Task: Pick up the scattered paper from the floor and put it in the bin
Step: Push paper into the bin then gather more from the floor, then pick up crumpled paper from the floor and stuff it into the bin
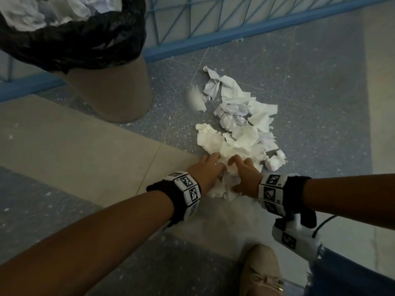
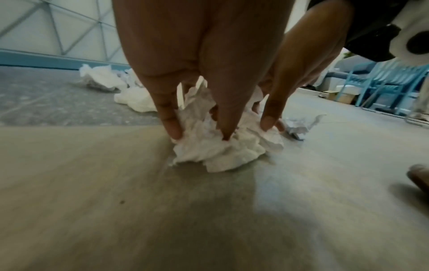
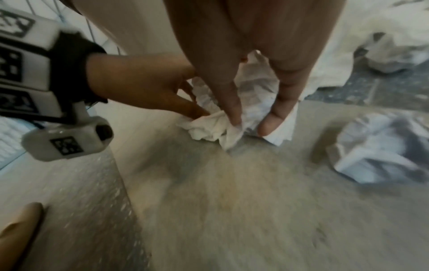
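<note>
A heap of crumpled white paper (image 1: 241, 124) lies on the floor to the right of the bin (image 1: 119, 90). The bin is beige with a black liner and holds white paper (image 1: 42, 11). My left hand (image 1: 209, 167) and right hand (image 1: 243, 169) meet at the heap's near end. Together they grip one clump of paper (image 1: 224, 189) that rests on the floor. In the left wrist view the left hand (image 2: 199, 132) digs its fingertips into the clump (image 2: 216, 152). In the right wrist view the right hand (image 3: 250, 124) pinches the same clump (image 3: 209, 128).
A blue metal frame (image 1: 213, 28) runs along the floor behind the bin and the heap. One loose paper ball (image 1: 275, 160) sits just right of my right hand. My beige shoe (image 1: 260, 272) stands close below the hands. Blue chairs (image 2: 383, 82) stand further off.
</note>
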